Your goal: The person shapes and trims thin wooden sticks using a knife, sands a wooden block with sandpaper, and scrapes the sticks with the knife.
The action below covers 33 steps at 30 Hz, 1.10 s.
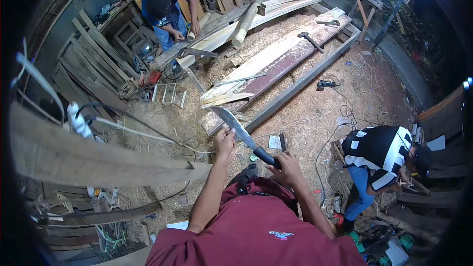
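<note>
A machete (235,124) with a broad steel blade and a dark handle slants across in front of my body, its tip up and to the left. Its handle is wrapped by the fingers of my right hand (289,168). My left hand (225,143) is at the blade's lower edge, fingers bent and pinched against it about midway along. Beyond the tip lies a wooden plank (276,64), pale on one side and dark red on the other, strewn with shavings.
A hammer (311,42) lies on the plank. At the upper left a person in a dark blue shirt (165,0) handles wood. Another in a black-and-white shirt (377,150) bends at the right. A power tool (326,84) and cords lie among shavings; a beam (108,155) crosses the left.
</note>
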Tool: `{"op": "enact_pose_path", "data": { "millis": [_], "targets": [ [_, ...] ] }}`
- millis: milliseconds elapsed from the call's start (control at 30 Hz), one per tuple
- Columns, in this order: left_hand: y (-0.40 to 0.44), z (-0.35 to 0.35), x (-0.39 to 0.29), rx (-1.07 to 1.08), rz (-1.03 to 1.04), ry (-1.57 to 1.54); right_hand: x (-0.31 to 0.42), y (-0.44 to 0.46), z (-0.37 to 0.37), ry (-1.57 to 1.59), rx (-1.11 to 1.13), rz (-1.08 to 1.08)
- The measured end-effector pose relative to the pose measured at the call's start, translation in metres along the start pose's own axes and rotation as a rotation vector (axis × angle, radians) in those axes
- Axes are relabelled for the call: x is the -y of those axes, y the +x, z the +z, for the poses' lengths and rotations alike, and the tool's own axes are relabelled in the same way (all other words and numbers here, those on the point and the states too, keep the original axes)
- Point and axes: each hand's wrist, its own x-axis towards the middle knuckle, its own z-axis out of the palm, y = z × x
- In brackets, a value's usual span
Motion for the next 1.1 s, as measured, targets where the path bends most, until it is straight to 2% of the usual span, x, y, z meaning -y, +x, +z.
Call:
{"op": "enact_pose_path", "data": {
  "millis": [100,200,233,367,467,500,600,633,733,900,1100],
  "targets": [
    [0.048,0.028,-0.009,0.023,-0.042,0.066,-0.015,0.059,-0.002,0.019,-0.070,-0.001],
    [0.094,0.057,-0.014,-0.001,-0.098,0.001,-0.051,0.112,0.012,0.070,-0.125,0.008],
    [0.109,0.061,-0.014,0.050,-0.100,0.020,-0.063,0.132,0.012,0.038,-0.163,-0.012],
    [0.187,0.082,0.017,-0.069,-0.094,0.089,-0.126,0.214,0.024,0.022,-0.148,-0.018],
    [0.243,0.099,0.035,-0.165,-0.038,0.155,-0.186,0.281,0.048,-0.010,-0.014,0.018],
    [0.256,0.106,0.041,-0.211,-0.059,0.121,-0.219,0.300,0.067,-0.009,-0.033,-0.029],
    [0.287,0.124,0.068,-0.259,-0.139,0.283,-0.263,0.350,0.078,-0.089,0.001,-0.020],
    [0.294,0.133,0.076,-0.245,-0.086,0.319,-0.280,0.366,0.082,-0.103,0.029,-0.032],
    [0.312,0.157,0.091,-0.200,-0.170,0.329,-0.321,0.403,0.091,-0.169,0.085,-0.067],
    [0.335,0.184,0.093,-0.266,-0.239,0.283,-0.353,0.456,0.119,-0.221,0.144,-0.042],
    [0.350,0.166,0.117,-0.305,-0.189,0.302,-0.377,0.491,0.156,-0.222,0.496,0.138]
  ]
}}
